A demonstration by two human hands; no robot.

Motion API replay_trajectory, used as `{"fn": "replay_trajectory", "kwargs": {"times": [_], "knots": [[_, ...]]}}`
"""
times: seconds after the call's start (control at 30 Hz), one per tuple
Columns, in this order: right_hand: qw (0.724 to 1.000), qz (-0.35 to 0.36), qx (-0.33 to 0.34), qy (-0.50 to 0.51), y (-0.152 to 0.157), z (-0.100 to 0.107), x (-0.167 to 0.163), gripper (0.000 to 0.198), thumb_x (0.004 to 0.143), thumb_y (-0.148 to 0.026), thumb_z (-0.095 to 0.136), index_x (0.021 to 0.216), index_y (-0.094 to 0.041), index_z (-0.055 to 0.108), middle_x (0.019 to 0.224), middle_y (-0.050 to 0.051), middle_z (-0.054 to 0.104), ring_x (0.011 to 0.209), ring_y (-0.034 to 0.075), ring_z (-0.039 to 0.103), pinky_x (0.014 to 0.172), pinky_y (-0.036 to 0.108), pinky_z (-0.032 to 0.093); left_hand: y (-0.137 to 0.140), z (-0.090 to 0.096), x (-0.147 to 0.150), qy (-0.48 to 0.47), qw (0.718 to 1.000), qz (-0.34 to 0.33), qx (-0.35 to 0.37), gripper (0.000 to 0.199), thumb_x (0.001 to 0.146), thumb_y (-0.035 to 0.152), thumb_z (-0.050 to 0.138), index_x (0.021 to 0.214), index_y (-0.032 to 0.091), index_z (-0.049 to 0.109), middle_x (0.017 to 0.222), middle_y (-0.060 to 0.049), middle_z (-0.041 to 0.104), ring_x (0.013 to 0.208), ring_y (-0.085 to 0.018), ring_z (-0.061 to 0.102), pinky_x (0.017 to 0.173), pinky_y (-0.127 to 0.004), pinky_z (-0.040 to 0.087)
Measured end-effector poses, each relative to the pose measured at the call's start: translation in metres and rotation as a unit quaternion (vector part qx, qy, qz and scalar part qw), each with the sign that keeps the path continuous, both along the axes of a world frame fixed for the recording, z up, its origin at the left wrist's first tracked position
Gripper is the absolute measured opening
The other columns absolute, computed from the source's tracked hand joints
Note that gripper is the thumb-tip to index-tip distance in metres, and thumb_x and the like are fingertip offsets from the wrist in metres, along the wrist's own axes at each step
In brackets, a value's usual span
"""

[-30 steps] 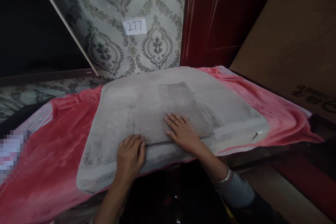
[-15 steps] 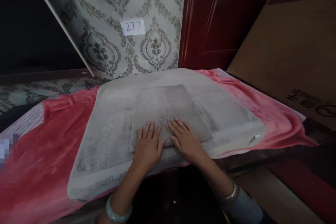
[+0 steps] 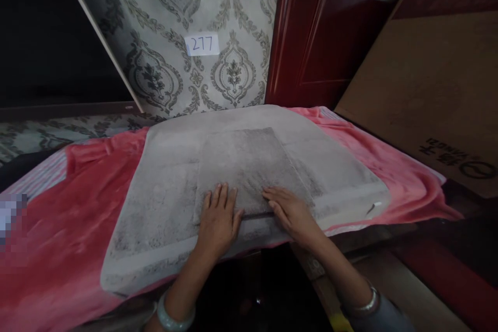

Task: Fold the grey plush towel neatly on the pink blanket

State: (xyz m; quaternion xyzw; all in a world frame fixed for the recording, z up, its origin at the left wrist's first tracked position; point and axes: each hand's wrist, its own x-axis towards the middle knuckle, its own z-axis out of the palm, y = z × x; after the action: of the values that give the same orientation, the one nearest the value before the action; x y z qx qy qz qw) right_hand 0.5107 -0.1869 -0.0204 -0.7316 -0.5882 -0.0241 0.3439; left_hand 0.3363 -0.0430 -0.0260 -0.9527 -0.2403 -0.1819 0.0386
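Your L hand lies flat on the pad, near-left corner, fingers slightly apart, gripping nothing. R hand tilts at its near edge, fingers straight + close, no grip visible. Pad's approx. mid on the mat, over the blanket. Risk: uneven L/R push could skew or ruck pad; pulling hard twd you might drag mat w/ it.

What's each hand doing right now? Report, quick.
Left hand: open, flat on the gray square, holding nothing.
Right hand: open, fingers together and extended on the square near its front edge; no grip visible.
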Motion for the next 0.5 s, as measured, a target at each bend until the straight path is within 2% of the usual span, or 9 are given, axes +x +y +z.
{"fn": "replay_trajectory", "kwargs": {"times": [0.1, 0.2, 0.27, 0.33, 0.43, 0.5], "knots": [[0.999, -0.024, 0.026, 0.026, 0.010, 0.018, 0.019, 0.045, 0.103, -0.037, 0.033, 0.127, -0.019, 0.067, 0.123, 0.010, 0.070, 0.116, 0.024, 0.064, 0.103, 0.044, 0.050, 0.006, 0.006, -0.004, -0.023, 0.999, -0.008, -0.035, 0.050, 0.099, 0.039, 0.042, 0.139, 0.012, 0.056, 0.148, -0.018, 0.051, 0.140, -0.034, 0.044, 0.114, -0.056, 0.037], [0.999, -0.045, 0.020, -0.006, 0.032, 0.030, 0.036, 0.050, 0.101, -0.035, 0.032, 0.140, -0.017, 0.057, 0.139, 0.012, 0.061, 0.131, 0.026, 0.054, 0.111, 0.047, 0.042, 0.017, 0.026, 0.001, -0.036, 0.995, -0.030, -0.084, 0.045, 0.100, 0.037, 0.039, 0.133, 0.016, 0.061, 0.141, -0.015, 0.059, 0.134, -0.029, 0.052, 0.112, -0.050, 0.043], [0.998, -0.053, -0.016, -0.030, 0.049, 0.032, 0.041, 0.054, 0.100, -0.034, 0.032, 0.147, -0.014, 0.049, 0.150, 0.013, 0.050, 0.141, 0.026, 0.043, 0.117, 0.046, 0.036, 0.023, 0.042, 0.014, -0.029, 0.994, -0.041, -0.093, 0.046, 0.101, 0.036, 0.037, 0.137, 0.015, 0.057, 0.143, -0.014, 0.057, 0.136, -0.027, 0.050, 0.114, -0.047, 0.040], [0.994, -0.058, -0.079, -0.050, 0.063, 0.029, 0.040, 0.056, 0.099, -0.031, 0.033, 0.152, -0.012, 0.041, 0.158, 0.013, 0.038, 0.148, 0.026, 0.031, 0.119, 0.047, 0.031, 0.026, 0.053, 0.031, 0.003, 0.995, -0.048, -0.087, 0.050, 0.100, 0.036, 0.039, 0.144, 0.013, 0.049, 0.152, -0.016, 0.048, 0.144, -0.027, 0.039, 0.119, -0.049, 0.032], [0.980, -0.055, -0.176, -0.072, 0.073, 0.021, 0.033, 0.057, 0.099, -0.030, 0.034, 0.155, -0.016, 0.037, 0.162, 0.008, 0.029, 0.151, 0.027, 0.022, 0.120, 0.052, 0.025, 0.025, 0.049, 0.053, 0.079, 0.991, -0.047, -0.093, 0.058, 0.098, 0.039, 0.045, 0.149, 0.013, 0.042, 0.160, -0.016, 0.034, 0.150, -0.030, 0.027, 0.121, -0.057, 0.025], [0.975, -0.050, -0.201, -0.082, 0.072, 0.016, 0.029, 0.057, 0.100, -0.032, 0.032, 0.155, -0.019, 0.036, 0.163, 0.006, 0.028, 0.151, 0.027, 0.021, 0.120, 0.054, 0.022, 0.023, 0.038, 0.058, 0.104, 0.989, -0.046, -0.094, 0.061, 0.097, 0.043, 0.045, 0.151, 0.014, 0.039, 0.162, -0.016, 0.029, 0.151, -0.031, 0.022, 0.120, -0.061, 0.023]]}}
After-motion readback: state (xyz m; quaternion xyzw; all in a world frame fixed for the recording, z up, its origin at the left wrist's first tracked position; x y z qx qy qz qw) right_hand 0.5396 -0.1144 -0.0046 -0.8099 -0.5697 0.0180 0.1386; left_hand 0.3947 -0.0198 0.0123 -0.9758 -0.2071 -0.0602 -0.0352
